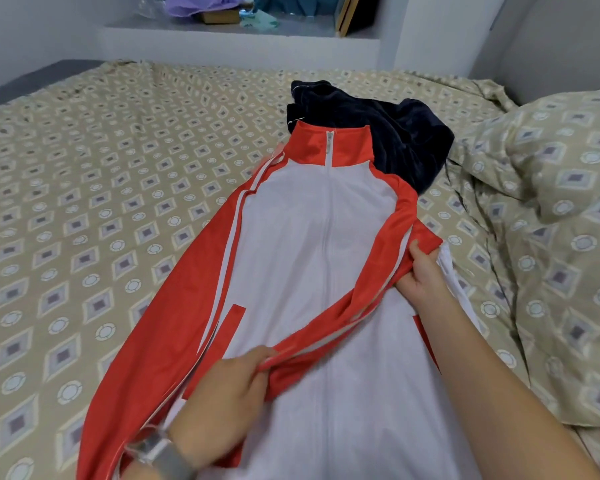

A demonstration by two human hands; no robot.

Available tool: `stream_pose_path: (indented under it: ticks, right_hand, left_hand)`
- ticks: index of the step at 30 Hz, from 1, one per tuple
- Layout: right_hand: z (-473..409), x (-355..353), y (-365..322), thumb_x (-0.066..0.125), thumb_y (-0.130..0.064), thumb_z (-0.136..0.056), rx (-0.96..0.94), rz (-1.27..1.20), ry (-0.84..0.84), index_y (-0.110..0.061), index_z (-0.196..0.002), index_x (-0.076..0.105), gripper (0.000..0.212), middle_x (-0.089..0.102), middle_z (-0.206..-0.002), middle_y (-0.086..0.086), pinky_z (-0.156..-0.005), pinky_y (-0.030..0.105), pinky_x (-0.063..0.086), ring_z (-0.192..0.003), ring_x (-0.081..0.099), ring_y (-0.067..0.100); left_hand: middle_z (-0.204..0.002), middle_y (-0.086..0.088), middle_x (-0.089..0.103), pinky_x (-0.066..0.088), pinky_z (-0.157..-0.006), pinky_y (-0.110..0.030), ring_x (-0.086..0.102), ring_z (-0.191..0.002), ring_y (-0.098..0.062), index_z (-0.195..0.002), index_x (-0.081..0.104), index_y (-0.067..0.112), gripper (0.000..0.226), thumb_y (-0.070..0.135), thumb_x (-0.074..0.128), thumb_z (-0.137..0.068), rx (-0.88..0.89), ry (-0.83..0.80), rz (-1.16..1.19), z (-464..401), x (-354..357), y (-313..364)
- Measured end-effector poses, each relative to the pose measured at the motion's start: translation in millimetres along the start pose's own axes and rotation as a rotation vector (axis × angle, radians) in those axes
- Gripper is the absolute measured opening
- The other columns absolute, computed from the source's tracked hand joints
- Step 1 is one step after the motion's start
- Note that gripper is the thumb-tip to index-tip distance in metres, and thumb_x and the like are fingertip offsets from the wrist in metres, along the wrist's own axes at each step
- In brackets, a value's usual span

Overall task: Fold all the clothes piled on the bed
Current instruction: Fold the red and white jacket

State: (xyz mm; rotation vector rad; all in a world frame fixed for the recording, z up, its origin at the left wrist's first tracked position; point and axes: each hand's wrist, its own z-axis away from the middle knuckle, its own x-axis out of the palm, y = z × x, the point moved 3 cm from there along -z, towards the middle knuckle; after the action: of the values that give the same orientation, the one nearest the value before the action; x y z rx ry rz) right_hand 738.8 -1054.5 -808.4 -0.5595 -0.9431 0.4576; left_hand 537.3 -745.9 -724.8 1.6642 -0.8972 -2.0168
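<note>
Red-and-white track jacket [312, 237] lies zipped, front up on the bed [84, 202]; left hand [229, 396] and right hand [421, 271] each pinch the red sleeve [343, 317] in curled fingers, apparently to fold it across the chest.

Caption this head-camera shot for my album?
Both hands fold a red sleeve across a white jacket on the bed.

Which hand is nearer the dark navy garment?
Right. The right hand grips the red sleeve just below the navy garment; the left hand holds it much lower.
</note>
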Motion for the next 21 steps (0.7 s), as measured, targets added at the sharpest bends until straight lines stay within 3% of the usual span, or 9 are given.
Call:
stream_pose_path:
  ticks: [2,5,9,11,13,15,17,18,21]
  right_hand:
    - [3.9,-2.2,0.2,0.055,-0.018,-0.097,0.003,0.008,0.003,-0.028,-0.149,0.033,0.057,0.059,-0.135,0.008,-0.071,0.044,0.059,-0.113,0.065,0.026]
    - [6.9,-4.1,-0.9,0.049,-0.016,-0.100,-0.005,0.040,-0.012,-0.017,-0.142,0.043,0.042,0.061,-0.129,0.011,-0.076,0.041,0.056,-0.109,0.064,0.023]
    - [3.7,-3.1,0.4,0.049,0.000,-0.097,-0.028,0.072,-0.050,-0.013,-0.143,0.042,0.048,0.058,-0.133,0.015,-0.079,0.039,0.058,-0.112,0.062,0.024]
    - [0.2,-4.3,0.9,0.051,0.012,-0.089,-0.046,0.131,-0.033,-0.014,-0.144,0.038,0.062,0.057,-0.134,0.016,-0.072,0.040,0.060,-0.112,0.063,0.029]
    - [3.9,-4.0,-0.2,0.051,0.014,-0.085,-0.036,0.179,-0.012,-0.014,-0.143,0.040,0.065,0.058,-0.132,0.016,-0.068,0.039,0.060,-0.110,0.064,0.031]
    - [11.5,-2.2,-3.5,0.050,0.010,-0.090,-0.021,0.197,-0.009,-0.008,-0.136,0.048,0.049,0.062,-0.124,0.016,-0.072,0.040,0.058,-0.104,0.066,0.029]
    - [20.3,-0.6,-7.7,0.048,0.000,-0.098,0.010,0.209,-0.013,-0.006,-0.124,0.056,0.028,0.067,-0.108,0.012,-0.086,0.040,0.054,-0.094,0.066,0.023]
    - [23.2,-0.6,-9.9,0.048,-0.005,-0.099,0.033,0.222,-0.023,-0.006,-0.121,0.059,0.024,0.069,-0.100,0.010,-0.094,0.039,0.050,-0.091,0.066,0.021]
    - [31.0,-1.6,-18.8,0.047,-0.006,-0.100,0.096,0.288,-0.069,-0.006,-0.112,0.061,0.019,0.074,-0.086,0.007,-0.093,0.035,0.050,-0.081,0.070,0.018]
  left_hand:
    - [-0.099,0.008,0.073,0.048,-0.086,-0.019,0.066,-0.092,-0.003,-0.103,0.073,0.030,0.030,0.021,0.050,-0.085,-0.090,-0.108,0.408,-0.7,-18.7,-3.8]
    - [-0.106,-0.001,0.073,0.050,-0.088,-0.017,0.067,-0.101,-0.013,-0.107,0.071,0.014,0.026,0.007,0.059,-0.086,-0.162,-0.035,0.673,1.2,-40.6,-7.3]
    - [-0.091,-0.019,0.073,0.058,-0.065,-0.028,0.071,-0.072,-0.025,-0.101,0.069,0.000,0.027,-0.009,0.044,-0.093,-0.543,-0.005,0.865,8.8,-43.5,-35.0]
    - [-0.088,-0.028,0.070,0.057,-0.069,-0.038,0.067,-0.067,-0.030,-0.100,0.067,-0.007,0.021,-0.007,0.047,-0.094,-0.687,-0.045,0.787,11.6,-41.3,-48.0]
    - [-0.077,-0.019,0.071,0.055,-0.072,-0.036,0.064,-0.066,-0.023,-0.091,0.068,-0.003,0.016,-0.004,0.052,-0.093,-0.659,-0.034,0.517,10.6,-38.2,-62.7]
    - [-0.061,-0.001,0.068,0.051,-0.064,-0.030,0.059,-0.055,-0.012,-0.078,0.070,0.010,0.017,0.004,0.061,-0.090,-0.541,-0.008,0.269,8.5,-38.7,-63.3]
    - [-0.064,0.002,0.070,0.051,-0.069,-0.033,0.062,-0.059,-0.013,-0.077,0.070,0.017,0.010,0.024,0.072,-0.082,-0.477,-0.049,0.195,7.6,-38.6,-55.6]
    - [-0.069,0.002,0.072,0.051,-0.072,-0.033,0.065,-0.065,-0.013,-0.079,0.070,0.018,0.017,0.034,0.076,-0.075,-0.450,-0.072,0.167,8.5,-38.6,-51.4]
    - [-0.073,0.007,0.065,0.043,-0.066,-0.016,0.061,-0.073,-0.010,-0.078,0.063,0.030,0.015,0.031,0.078,-0.076,-0.367,-0.080,-0.037,11.0,-39.5,-44.1]
